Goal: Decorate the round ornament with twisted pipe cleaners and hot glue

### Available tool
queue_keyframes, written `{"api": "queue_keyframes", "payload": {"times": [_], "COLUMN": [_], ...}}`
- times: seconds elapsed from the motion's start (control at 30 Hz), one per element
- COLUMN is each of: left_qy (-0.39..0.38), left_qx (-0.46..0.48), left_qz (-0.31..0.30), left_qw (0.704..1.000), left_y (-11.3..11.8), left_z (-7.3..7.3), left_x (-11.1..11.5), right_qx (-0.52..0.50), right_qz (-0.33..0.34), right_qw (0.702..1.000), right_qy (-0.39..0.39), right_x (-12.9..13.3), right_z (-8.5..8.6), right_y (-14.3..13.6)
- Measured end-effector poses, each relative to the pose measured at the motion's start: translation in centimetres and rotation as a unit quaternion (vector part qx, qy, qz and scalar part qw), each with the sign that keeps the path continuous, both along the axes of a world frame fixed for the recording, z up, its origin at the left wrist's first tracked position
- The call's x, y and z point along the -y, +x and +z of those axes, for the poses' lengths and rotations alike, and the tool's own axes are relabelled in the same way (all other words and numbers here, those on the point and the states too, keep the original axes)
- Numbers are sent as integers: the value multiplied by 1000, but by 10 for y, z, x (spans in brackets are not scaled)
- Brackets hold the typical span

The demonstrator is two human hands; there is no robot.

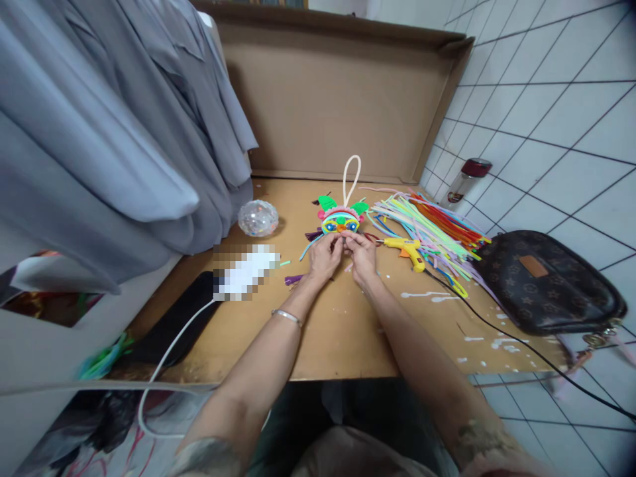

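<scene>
A colourful animal-face craft (340, 220) with green ears, round blue eyes and a cream loop (352, 179) on top lies on the wooden table. Both hands meet at its lower edge. My left hand (325, 257) has its fingers pressed together there, and my right hand (360, 255) pinches close beside it. Whatever sits between the fingertips is too small to make out. Just right of my right hand is a yellow glue gun (407, 252), its nozzle toward the craft. Dark purple tassel threads (313, 235) show left of the craft.
Many coloured pipe cleaners (432, 228) lie at the right, before a brown bag (551, 281) and a bottle (467, 182). A clear ball (258, 218) and a blurred-out white object (248, 270) are at the left. Cardboard (342, 99) stands behind. The glue gun's black cable crosses the right side.
</scene>
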State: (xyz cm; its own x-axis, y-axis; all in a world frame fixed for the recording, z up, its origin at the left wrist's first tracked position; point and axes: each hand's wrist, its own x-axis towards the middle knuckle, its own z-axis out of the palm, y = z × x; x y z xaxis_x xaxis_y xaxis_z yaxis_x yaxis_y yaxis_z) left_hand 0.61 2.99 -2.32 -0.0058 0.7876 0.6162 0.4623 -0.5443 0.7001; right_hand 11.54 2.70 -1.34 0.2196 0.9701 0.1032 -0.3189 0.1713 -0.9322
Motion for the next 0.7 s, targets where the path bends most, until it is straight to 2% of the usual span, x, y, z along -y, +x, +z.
{"api": "queue_keyframes", "payload": {"times": [0.17, 0.27, 0.37, 0.5, 0.6, 0.7], "left_qy": [12, 27, 34, 42, 51, 47], "left_qx": [-10, -21, -31, -47, -46, -32], "left_qz": [27, 26, 37, 45, 32, 18], "left_qw": [1000, 999, 998, 997, 997, 998], "left_y": [0, 0, -2, -7, -8, -7], "left_z": [-1, -2, -3, -2, 0, 2], "left_x": [-1, -2, -3, -5, -6, -5], "right_qx": [71, 144, 247, 377, 401, 381], "right_qz": [-43, -73, -96, -107, -118, -115], "right_qw": [996, 983, 955, 903, 889, 901], "right_qy": [45, 90, 134, 179, 189, 175], "right_x": [0, 2, 7, 14, 14, 11], "right_z": [-3, -2, -1, 1, 2, 3], "right_y": [-4, -3, -3, -2, 0, 2]}}
